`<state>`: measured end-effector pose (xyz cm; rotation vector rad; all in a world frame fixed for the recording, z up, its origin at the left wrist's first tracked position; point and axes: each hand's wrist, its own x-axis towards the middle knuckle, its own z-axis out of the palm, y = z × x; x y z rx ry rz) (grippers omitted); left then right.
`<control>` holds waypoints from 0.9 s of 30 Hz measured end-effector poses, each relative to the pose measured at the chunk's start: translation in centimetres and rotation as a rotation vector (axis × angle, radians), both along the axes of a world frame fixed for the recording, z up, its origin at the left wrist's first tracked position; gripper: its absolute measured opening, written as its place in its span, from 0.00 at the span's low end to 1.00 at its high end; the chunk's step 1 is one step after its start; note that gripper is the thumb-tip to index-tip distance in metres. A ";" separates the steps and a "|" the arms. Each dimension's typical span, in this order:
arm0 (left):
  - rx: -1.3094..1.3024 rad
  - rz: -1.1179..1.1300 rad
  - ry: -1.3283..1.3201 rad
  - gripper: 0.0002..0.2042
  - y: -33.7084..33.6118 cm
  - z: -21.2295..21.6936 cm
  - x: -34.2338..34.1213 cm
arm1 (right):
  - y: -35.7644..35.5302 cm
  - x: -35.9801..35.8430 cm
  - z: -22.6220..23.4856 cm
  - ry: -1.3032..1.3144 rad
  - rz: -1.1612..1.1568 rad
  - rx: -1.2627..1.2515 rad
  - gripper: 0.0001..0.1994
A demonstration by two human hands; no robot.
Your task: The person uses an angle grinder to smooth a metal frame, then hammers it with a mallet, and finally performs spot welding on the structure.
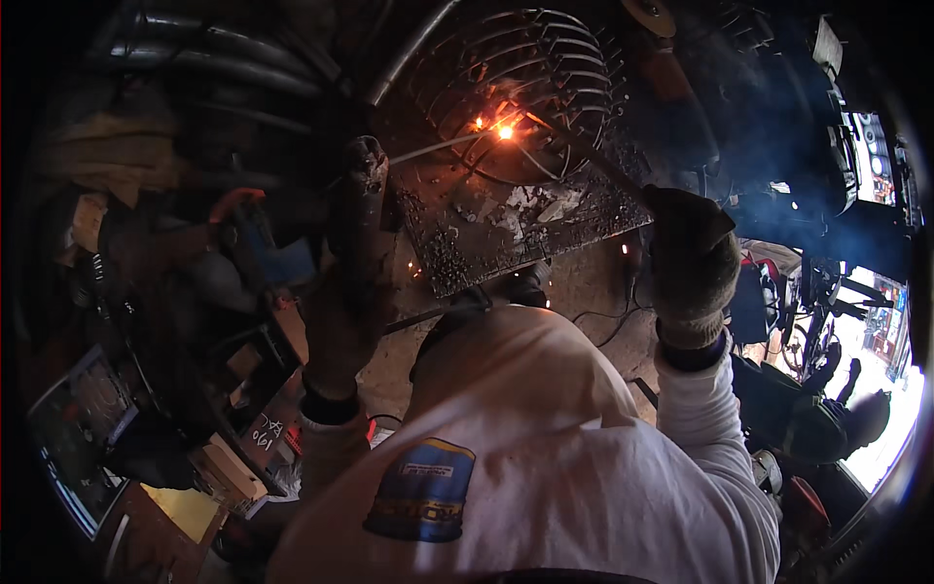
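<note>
My left hand [341, 316] is in deep shadow, closed round a dark welding electrode holder [362, 200]. A thin grey electrode [433, 149] reaches from it to a bright welding arc [505, 132]. The arc burns at the near part of a round cage of curved metal rods [574, 44]. My right hand [693, 268], in a knitted work glove, grips a dark metal bar [611, 173] whose far end lies close to the glow. Beneath the cage is a rough, spatter-covered metal plate [448, 268] with pale flakes [530, 206] on it.
A metal pipe [413, 54] slants beyond my left hand. An angle grinder [666, 68] is at the far right. Cables [623, 316] cross the floor beside the plate. Boxes [233, 467] crowd the left. A person in dark clothes [803, 414] and a bicycle [803, 346] are at right.
</note>
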<state>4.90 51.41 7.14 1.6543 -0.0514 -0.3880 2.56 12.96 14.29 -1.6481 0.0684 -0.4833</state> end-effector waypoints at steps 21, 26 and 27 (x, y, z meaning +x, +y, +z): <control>0.557 -0.025 -0.156 0.15 -1.4 1.2 0.5 | 1.8 0.5 3.4 0.198 -0.182 -0.516 0.09; 0.472 0.004 -0.015 0.15 -1.8 1.8 0.5 | 1.5 0.5 2.5 0.120 -0.189 -0.498 0.08; 0.515 -0.024 -0.087 0.14 -1.5 1.3 0.4 | 1.5 0.6 2.5 0.085 -0.182 -0.522 0.08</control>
